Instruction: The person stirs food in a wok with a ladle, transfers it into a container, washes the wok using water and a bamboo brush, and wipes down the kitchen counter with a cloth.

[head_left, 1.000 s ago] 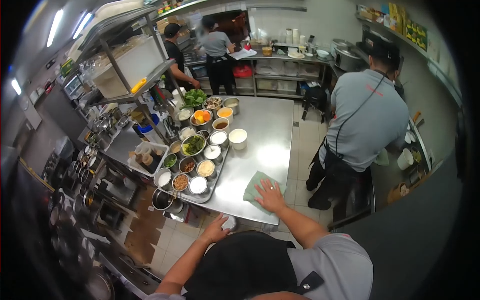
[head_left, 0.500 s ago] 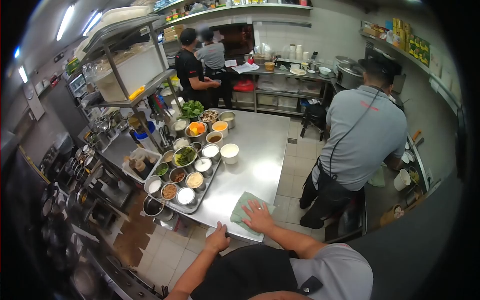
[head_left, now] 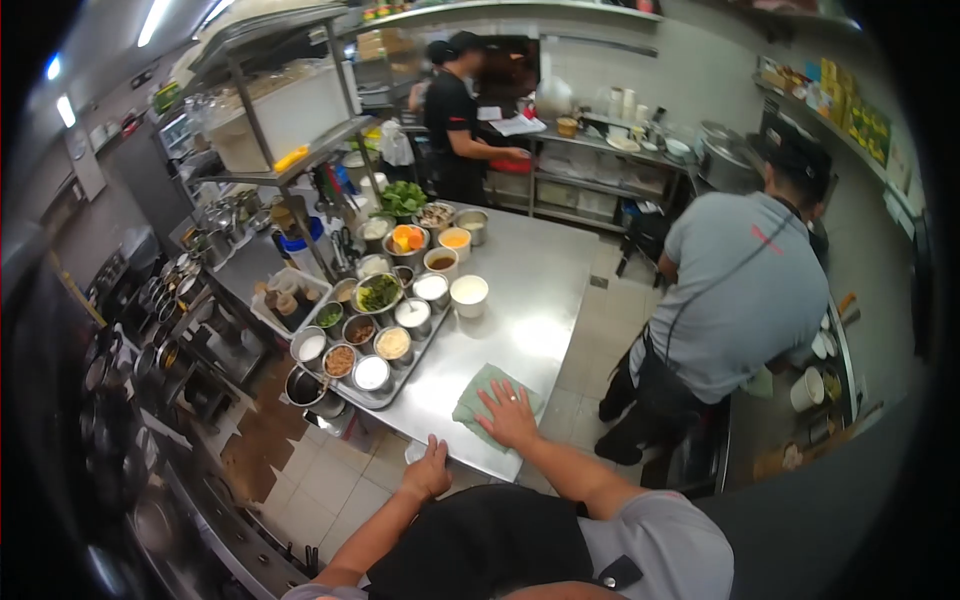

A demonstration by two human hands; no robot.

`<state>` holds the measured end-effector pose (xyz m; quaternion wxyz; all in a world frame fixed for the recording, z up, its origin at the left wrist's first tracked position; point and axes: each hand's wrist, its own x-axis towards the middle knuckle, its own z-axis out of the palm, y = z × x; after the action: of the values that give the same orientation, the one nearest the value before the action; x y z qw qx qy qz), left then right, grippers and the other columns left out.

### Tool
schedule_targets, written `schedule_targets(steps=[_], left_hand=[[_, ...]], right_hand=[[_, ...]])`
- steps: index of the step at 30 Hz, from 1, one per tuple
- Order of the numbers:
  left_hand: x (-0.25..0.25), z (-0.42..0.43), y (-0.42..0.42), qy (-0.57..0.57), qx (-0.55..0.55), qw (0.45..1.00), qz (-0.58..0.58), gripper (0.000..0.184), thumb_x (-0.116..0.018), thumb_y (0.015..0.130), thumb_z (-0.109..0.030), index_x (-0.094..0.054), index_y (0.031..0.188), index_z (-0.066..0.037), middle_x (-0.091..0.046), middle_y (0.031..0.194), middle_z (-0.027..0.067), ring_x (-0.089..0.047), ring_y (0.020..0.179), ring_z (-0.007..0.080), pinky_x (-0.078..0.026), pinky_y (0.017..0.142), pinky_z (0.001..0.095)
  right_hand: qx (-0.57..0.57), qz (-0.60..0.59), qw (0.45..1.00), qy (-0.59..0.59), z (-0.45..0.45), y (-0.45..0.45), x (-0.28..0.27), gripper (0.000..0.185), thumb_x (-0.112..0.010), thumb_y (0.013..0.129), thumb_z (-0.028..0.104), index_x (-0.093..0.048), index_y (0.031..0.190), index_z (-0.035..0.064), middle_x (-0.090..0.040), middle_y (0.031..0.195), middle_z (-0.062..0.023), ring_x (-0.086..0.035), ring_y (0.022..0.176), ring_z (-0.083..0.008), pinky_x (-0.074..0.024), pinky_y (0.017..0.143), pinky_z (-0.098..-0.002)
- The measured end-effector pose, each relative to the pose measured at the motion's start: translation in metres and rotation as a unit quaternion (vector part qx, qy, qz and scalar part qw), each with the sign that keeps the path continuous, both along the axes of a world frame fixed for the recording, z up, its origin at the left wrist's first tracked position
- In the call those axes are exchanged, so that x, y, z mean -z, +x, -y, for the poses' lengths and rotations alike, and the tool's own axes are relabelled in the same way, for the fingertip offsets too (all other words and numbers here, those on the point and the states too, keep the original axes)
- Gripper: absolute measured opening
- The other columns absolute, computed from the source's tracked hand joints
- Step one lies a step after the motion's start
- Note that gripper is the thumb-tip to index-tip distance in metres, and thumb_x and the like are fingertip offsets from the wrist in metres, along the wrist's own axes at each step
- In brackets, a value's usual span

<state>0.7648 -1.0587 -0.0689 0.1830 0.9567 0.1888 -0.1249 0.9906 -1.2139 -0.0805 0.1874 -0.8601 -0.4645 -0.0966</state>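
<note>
My right hand [head_left: 508,415] lies flat with spread fingers on a pale green cloth [head_left: 478,395], pressing it to the steel table [head_left: 530,250] near the front right corner. My left hand [head_left: 428,472] is at the table's front edge, thumb up and fingers curled. Something whitish shows beside its fingers; I cannot make out what it is. To the left of the cloth, a metal tray [head_left: 400,385] bears several steel containers of food, including white contents [head_left: 372,373] and shredded brown food [head_left: 340,361]. A white tub [head_left: 469,296] stands right of them on the bare steel.
A person in a grey shirt [head_left: 740,290] bends over the right-hand counter [head_left: 770,430]. A person in black [head_left: 455,130] stands beyond the table, with another person partly hidden behind. A steel shelf unit [head_left: 330,140] rises at the left, and pans [head_left: 160,350] line the far left.
My right hand and the cloth have slid a little farther from the table's front edge. My left hand stays by the edge. The person in black has turned and shifted right; the view has shifted slightly.
</note>
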Motion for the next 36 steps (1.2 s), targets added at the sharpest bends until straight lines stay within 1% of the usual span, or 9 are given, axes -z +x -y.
schedule_targets(steps=[2, 6, 12, 14, 17, 20, 24, 29, 36], left_hand=[[-0.006, 0.002, -0.003, -0.002, -0.005, 1.0, 0.017, 0.081, -0.066, 0.093, -0.03, -0.032, 0.163, -0.005, -0.02, 0.175, 0.0268, -0.066, 0.124, 0.0499, -0.056, 0.102, 0.055], [-0.028, 0.007, 0.005, -0.019, -0.009, 0.999, -0.025, 0.081, -0.064, 0.093, -0.027, -0.031, 0.163, -0.002, -0.02, 0.173, 0.0306, -0.065, 0.123, 0.051, -0.056, 0.102, 0.0548], [0.0, 0.0, 0.0, -0.014, 0.011, 1.0, -0.005, 0.082, -0.062, 0.093, -0.027, -0.03, 0.164, -0.002, -0.019, 0.173, 0.0315, -0.065, 0.124, 0.0512, -0.054, 0.105, 0.054], [0.003, 0.001, 0.003, -0.011, -0.001, 1.0, -0.026, 0.086, -0.065, 0.092, -0.029, -0.028, 0.165, -0.002, -0.017, 0.173, 0.0322, -0.064, 0.126, 0.051, -0.054, 0.106, 0.0537], [-0.014, 0.004, 0.008, -0.023, 0.0, 0.999, -0.049, 0.092, -0.07, 0.09, -0.031, -0.026, 0.166, -0.002, -0.014, 0.174, 0.0323, -0.064, 0.127, 0.0506, -0.054, 0.106, 0.0539], [-0.002, 0.003, 0.011, -0.023, 0.006, 0.999, -0.04, 0.097, -0.073, 0.088, -0.033, -0.025, 0.165, 0.0, -0.012, 0.174, 0.0333, -0.064, 0.126, 0.0512, -0.055, 0.104, 0.0543], [-0.007, 0.008, 0.012, -0.018, 0.006, 0.998, -0.059, 0.097, -0.072, 0.088, -0.033, -0.024, 0.164, 0.003, -0.012, 0.173, 0.0363, -0.066, 0.121, 0.0525, -0.057, 0.102, 0.0549], [-0.003, 0.01, 0.012, -0.006, 0.011, 0.999, -0.036, 0.098, -0.073, 0.086, -0.029, -0.023, 0.164, 0.005, -0.012, 0.171, 0.0393, -0.069, 0.114, 0.0542, -0.058, 0.099, 0.0549], [-0.003, 0.013, 0.007, -0.007, 0.001, 1.0, -0.026, 0.099, -0.074, 0.087, -0.029, -0.023, 0.164, 0.005, -0.013, 0.17, 0.0396, -0.068, 0.114, 0.0541, -0.057, 0.1, 0.0547]], right_hand=[[-0.006, 0.011, 1.0, 0.002, -0.002, -0.001, -0.002, 0.065, -0.062, 0.1, 0.056, -0.057, 0.155, 0.0215, -0.049, 0.163, -0.0179, -0.043, 0.151, -0.0398, -0.0309, 0.122, -0.0633], [-0.003, 0.004, 1.0, -0.018, 0.0, 0.0, -0.002, 0.067, -0.064, 0.099, 0.055, -0.056, 0.156, 0.0217, -0.047, 0.164, -0.0176, -0.041, 0.152, -0.0379, -0.0289, 0.123, -0.0631], [-0.008, 0.008, 1.0, 0.007, -0.003, 0.002, -0.001, 0.064, -0.063, 0.1, 0.056, -0.058, 0.154, 0.021, -0.05, 0.161, -0.0185, -0.045, 0.148, -0.0402, -0.031, 0.121, -0.0635], [0.008, -0.003, 1.0, 0.007, 0.003, 0.0, 0.001, 0.064, -0.062, 0.1, 0.056, -0.059, 0.153, 0.0211, -0.049, 0.162, -0.0183, -0.045, 0.149, -0.0399, -0.0308, 0.121, -0.0633], [0.017, -0.022, 1.0, -0.009, 0.004, 0.004, -0.001, 0.065, -0.06, 0.101, 0.058, -0.056, 0.155, 0.0228, -0.048, 0.163, -0.0172, -0.043, 0.15, -0.0388, -0.03, 0.122, -0.063], [0.013, -0.017, 0.999, -0.038, 0.007, 0.005, -0.001, 0.066, -0.058, 0.102, 0.06, -0.054, 0.157, 0.0245, -0.046, 0.165, -0.0161, -0.042, 0.152, -0.0375, -0.0295, 0.123, -0.0629], [0.006, -0.02, 1.0, -0.017, 0.007, 0.004, 0.002, 0.065, -0.057, 0.102, 0.059, -0.052, 0.158, 0.0257, -0.046, 0.165, -0.0151, -0.041, 0.153, -0.0364, -0.0285, 0.124, -0.0622], [0.002, -0.015, 1.0, -0.017, 0.008, 0.005, 0.0, 0.063, -0.058, 0.102, 0.058, -0.055, 0.156, 0.0256, -0.046, 0.165, -0.0143, -0.041, 0.153, -0.0363, -0.0289, 0.124, -0.0617], [-0.002, 0.002, 1.0, -0.015, 0.005, 0.007, 0.0, 0.063, -0.06, 0.101, 0.057, -0.057, 0.154, 0.0247, -0.049, 0.163, -0.0148, -0.043, 0.151, -0.0369, -0.0301, 0.123, -0.0619]])
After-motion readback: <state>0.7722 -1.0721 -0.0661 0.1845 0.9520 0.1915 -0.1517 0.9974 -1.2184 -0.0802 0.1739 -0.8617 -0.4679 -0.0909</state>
